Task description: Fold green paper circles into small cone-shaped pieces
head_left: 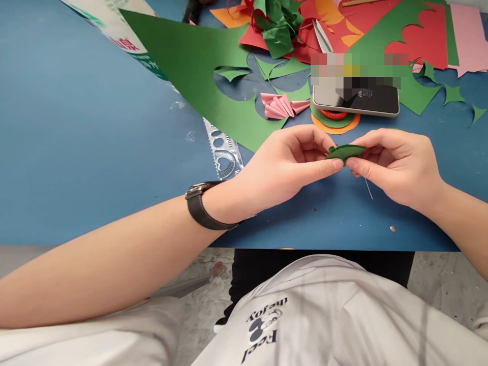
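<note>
blue table (84, 132); on it: large green sheet (190, 66) overlapping clear ruler (224, 163), folded pink paper (281, 106), green scraps (453, 94)

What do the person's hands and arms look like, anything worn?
The left hand and right hand are ungloved; no sleeve shows on the left forearm or right forearm. A black strap with a metal-looking buckle circles the left wrist; the right is bare.
</note>
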Tool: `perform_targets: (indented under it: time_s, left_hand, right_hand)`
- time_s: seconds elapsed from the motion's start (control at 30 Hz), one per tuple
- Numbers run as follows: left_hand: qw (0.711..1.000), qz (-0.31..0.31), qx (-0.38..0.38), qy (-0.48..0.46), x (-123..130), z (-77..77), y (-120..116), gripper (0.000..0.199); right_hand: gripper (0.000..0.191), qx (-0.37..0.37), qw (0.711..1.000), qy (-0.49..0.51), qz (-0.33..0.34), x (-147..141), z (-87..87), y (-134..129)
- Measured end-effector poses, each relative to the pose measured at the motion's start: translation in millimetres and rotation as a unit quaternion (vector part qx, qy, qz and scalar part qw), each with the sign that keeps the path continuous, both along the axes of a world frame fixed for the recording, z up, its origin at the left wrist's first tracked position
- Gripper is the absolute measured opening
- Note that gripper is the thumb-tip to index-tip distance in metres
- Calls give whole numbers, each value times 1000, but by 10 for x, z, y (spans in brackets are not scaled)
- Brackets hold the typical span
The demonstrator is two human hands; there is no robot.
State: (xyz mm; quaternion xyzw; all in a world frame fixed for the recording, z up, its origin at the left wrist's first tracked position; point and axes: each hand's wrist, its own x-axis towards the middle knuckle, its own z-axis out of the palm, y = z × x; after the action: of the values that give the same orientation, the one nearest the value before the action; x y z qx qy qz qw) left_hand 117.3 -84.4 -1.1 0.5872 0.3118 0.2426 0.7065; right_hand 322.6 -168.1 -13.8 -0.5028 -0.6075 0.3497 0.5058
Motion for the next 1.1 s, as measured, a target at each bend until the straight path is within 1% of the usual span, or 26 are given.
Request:
perform_targets:
  time_s: [0.1, 0.2, 0.4, 0.57, 0.67, 0.77, 0.97, 1.1]
  left_hand:
    - [1000, -4, -9, 4, 7, 16, -6, 34]
    - [1000, -3, 2, 13, 10, 20, -10, 41]
    - [1000, 3, 27, 5, 23, 16, -29, 36]
    - [999, 4, 43, -1, 32, 7, -43, 20]
    - [998, 15, 57, -1, 30, -5, -34, 15]
    - [998, 16, 65, 2, 25, -23, -28, 14]
    - [994, -5, 110, 6, 17, -65, -30, 23]
    - [996, 3, 88, -1, 18, -59, -25, 22]
  right_hand:
    - [11, -6, 1000, 3, 1, -5, -15, 5]
    - [13, -10, 1000, 2, -5, -7, -16, 10]
    - [27, -44, 998, 40, -15, -25, 12, 11]
    - [15, -28, 1000, 8, -10, -31, -11, 3]
    - [14, -13, 1000, -15, -14, -23, -13, 3]
    - [16, -20, 1000, 1, -23, -17, -3, 8]
    - [17, -26, 999, 11, -24, -33, 18, 11]
    - [12, -12, 999, 8, -43, -25, 47, -3]
